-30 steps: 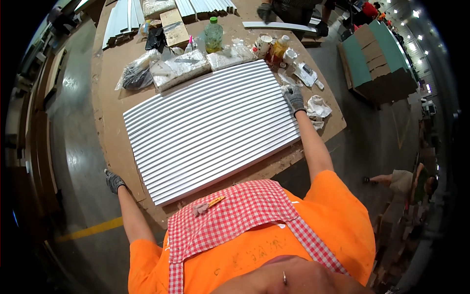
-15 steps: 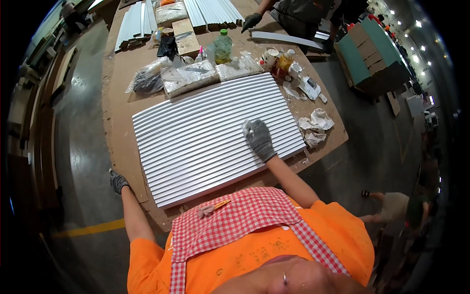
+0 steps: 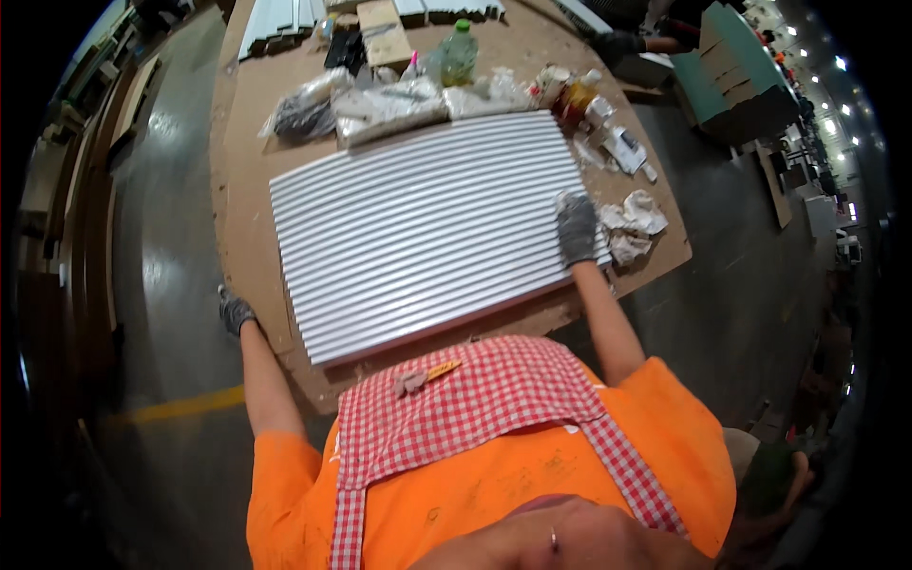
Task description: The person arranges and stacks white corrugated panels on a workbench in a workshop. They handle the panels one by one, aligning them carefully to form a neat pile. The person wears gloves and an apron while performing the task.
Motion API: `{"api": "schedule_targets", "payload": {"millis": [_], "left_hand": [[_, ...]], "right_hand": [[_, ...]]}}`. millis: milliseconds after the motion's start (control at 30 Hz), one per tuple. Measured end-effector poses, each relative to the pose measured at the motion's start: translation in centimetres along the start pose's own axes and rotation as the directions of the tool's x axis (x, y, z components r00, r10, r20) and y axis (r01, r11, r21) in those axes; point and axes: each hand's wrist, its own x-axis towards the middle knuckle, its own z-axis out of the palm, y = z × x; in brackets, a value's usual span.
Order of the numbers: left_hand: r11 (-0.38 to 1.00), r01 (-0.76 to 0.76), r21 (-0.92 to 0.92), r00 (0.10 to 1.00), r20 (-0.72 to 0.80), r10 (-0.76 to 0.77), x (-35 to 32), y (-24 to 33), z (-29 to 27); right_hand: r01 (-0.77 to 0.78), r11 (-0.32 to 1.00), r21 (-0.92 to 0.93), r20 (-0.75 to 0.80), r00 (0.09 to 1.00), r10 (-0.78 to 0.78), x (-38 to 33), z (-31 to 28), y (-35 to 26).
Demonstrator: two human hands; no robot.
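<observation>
Looking down, we see a wide set of shiny white strips (image 3: 427,237) lying side by side on the brown table (image 3: 245,223), in front of us. Our right hand (image 3: 577,231), in a gray glove, is on the strips near their right end. Just beside it is some crumpled white paper (image 3: 638,217). Our left hand (image 3: 236,312), in a gray glove too, is at the table's left edge. We cannot tell if the fingers of either hand are open or closed. Past the strips sit two white packs (image 3: 389,109), a clear bag (image 3: 304,112) with dark stuff inside, and a bottle with a green cap (image 3: 459,59). We wear a red checkered apron (image 3: 475,408).
</observation>
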Motion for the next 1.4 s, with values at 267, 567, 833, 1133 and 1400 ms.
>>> {"api": "schedule_targets", "payload": {"millis": [267, 567, 833, 1133, 1400], "left_hand": [[0.996, -0.013, 0.089, 1.0, -0.012, 0.014, -1.1, 0.1, -1.1], [0.992, -0.096, 0.085, 0.995, -0.024, 0.098, -0.6, 0.6, 0.0], [0.991, -0.05, 0.122, 0.999, 0.02, 0.048, -0.5, 0.0, -0.6], [0.992, -0.076, 0.102, 0.997, -0.012, 0.078, -1.0, 0.0, -1.0], [0.996, -0.048, 0.078, 0.999, 0.025, 0.046, -1.4, 0.5, -1.4]], "right_hand": [[-0.091, 0.992, -0.091, -0.085, 0.993, 0.084, 2.4, -1.0, 4.7], [-0.218, 0.969, -0.114, -0.277, 0.944, 0.18, 3.6, -0.8, 11.0], [0.067, 0.998, 0.014, -0.107, 0.992, -0.065, -4.1, -2.4, -3.8], [-0.147, 0.97, -0.193, -0.151, 0.981, 0.118, -1.7, -1.1, 5.0], [-0.3, 0.939, -0.168, -0.099, 0.953, 0.287, -0.1, -2.1, 8.7]]}}
